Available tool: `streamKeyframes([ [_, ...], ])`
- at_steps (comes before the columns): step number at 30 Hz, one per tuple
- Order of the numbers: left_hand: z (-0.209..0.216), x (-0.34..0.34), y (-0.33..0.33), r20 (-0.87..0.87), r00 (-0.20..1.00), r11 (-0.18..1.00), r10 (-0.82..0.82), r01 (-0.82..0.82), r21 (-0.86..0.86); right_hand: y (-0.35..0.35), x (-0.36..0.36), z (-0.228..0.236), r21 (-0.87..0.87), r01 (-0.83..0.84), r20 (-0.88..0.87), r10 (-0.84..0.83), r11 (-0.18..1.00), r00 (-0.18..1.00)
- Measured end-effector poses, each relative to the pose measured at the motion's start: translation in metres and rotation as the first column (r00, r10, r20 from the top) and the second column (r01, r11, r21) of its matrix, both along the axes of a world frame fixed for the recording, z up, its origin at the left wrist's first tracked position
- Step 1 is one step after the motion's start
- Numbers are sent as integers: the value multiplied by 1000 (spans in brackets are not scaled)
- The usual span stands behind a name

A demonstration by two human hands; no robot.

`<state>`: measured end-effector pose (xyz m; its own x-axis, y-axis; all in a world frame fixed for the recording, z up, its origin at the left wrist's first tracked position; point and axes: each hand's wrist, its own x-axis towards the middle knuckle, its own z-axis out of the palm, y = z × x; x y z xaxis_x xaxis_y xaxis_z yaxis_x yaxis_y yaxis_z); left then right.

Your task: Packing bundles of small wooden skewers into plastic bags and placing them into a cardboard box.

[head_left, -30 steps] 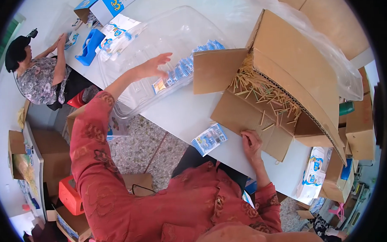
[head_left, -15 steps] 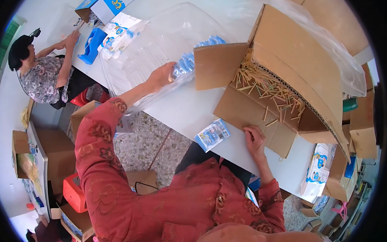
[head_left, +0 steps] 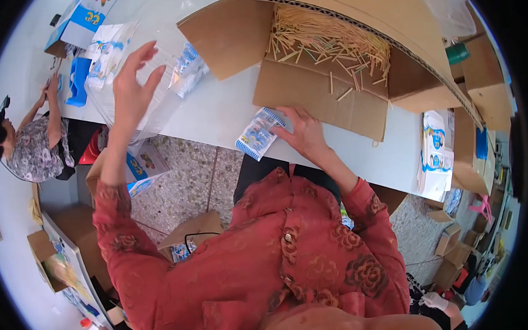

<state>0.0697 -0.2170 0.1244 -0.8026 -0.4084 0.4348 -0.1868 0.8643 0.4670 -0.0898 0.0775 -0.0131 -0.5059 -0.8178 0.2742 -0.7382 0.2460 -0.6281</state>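
Note:
My left hand is raised over the left part of the table, open, with thumb and fingers apart and nothing in it. Just beyond it lies clear plastic wrap with blue-and-white striped material inside. A blue-and-white printed packet rests at the table's near edge. My right hand is at the packet's right end: the thumb lies on it, while the fingers stretch apart beside its corner. Behind this hand, an open cardboard box lies on its side, full of thin short sticks, several spilling onto its flap.
White table runs across the front. Folded printed cartons stand at its right end. A blue holder and white printed packages sit at left, near a person in a flowered shirt. More boxes stand on the floor.
My left hand has let go of the striped material and lifted away to the left. The right hand has moved from the box flap to the packet, its fingers uncurling. The whole view has shifted.

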Motion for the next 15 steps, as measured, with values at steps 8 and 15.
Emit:
streamKeyframes([
  [8, -101, 11, 154, 31, 999, 972, -18, 11, 235, -11, 24, -17, 58, -24, -83, 29, 998, 996],
  [15, -160, 5, 193, 12, 990, 975, 143, -143, 169, -3, 38, -24, -3, 55, -246, -54, 998, 968],
])
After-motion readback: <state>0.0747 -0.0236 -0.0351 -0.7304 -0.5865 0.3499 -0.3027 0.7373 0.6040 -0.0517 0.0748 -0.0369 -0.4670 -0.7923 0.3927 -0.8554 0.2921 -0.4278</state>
